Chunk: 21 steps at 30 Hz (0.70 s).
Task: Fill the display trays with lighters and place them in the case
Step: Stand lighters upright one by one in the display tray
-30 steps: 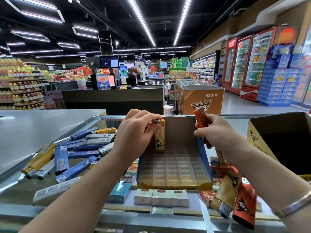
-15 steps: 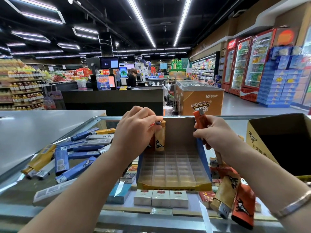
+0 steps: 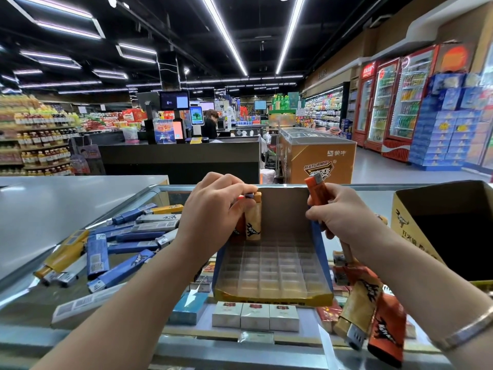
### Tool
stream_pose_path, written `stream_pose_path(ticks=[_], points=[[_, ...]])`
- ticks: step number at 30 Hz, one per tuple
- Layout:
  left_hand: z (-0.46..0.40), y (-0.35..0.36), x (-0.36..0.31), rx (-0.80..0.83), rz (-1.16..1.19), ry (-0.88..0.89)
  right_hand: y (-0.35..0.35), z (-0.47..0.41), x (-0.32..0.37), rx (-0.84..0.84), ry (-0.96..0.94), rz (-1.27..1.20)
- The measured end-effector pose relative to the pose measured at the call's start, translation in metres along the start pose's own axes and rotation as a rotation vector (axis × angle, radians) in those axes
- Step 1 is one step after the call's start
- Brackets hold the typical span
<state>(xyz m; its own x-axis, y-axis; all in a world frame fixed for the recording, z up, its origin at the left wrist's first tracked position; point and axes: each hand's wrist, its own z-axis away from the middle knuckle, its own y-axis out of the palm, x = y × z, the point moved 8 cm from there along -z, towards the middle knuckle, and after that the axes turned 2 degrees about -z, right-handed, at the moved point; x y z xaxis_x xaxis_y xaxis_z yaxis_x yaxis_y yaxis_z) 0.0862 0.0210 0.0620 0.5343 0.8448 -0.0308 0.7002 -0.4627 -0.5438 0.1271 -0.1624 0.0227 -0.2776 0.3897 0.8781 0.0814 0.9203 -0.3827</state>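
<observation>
The display tray (image 3: 272,273) sits on the glass surface (image 3: 40,209) of the case, straight ahead between the two arms, its clear grid of cells mostly bare. In its far left corner stand a tan lighter (image 3: 253,222) and an orange-red one just beside it, both upright against the tray's cardboard back wall. The left hand (image 3: 213,217) is over these, its fingers (image 3: 234,190) curled and pinching at the lighter tops. The right hand (image 3: 338,217) hovers at the tray's far right corner, fingers wrapped round an orange lighter (image 3: 317,192) held upright with its metal head on top; more lighters stick out below that fist, but how many I cannot tell. A loose pile of blue, grey and yellow lighters (image 3: 120,241) lies on the glass to the left. Near the right forearm, a tan and an orange lighter (image 3: 373,316) lie on the glass with heads toward the camera. An open cardboard box (image 3: 416,225) stands to the right. Cigarette packs (image 3: 256,316) show under the glass below the tray.
</observation>
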Motion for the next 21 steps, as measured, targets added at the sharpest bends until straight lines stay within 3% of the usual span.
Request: stream_pose_path(ticks=[15,21], points=[[-0.002,0.0,-0.011,0.009,-0.08,0.15,-0.001,0.0,0.001,0.0,-0.009,-0.009],[0.0,0.008,0.008,0.081,-0.013,-0.01,-0.001,0.001,0.001,-0.005,-0.01,-0.012]])
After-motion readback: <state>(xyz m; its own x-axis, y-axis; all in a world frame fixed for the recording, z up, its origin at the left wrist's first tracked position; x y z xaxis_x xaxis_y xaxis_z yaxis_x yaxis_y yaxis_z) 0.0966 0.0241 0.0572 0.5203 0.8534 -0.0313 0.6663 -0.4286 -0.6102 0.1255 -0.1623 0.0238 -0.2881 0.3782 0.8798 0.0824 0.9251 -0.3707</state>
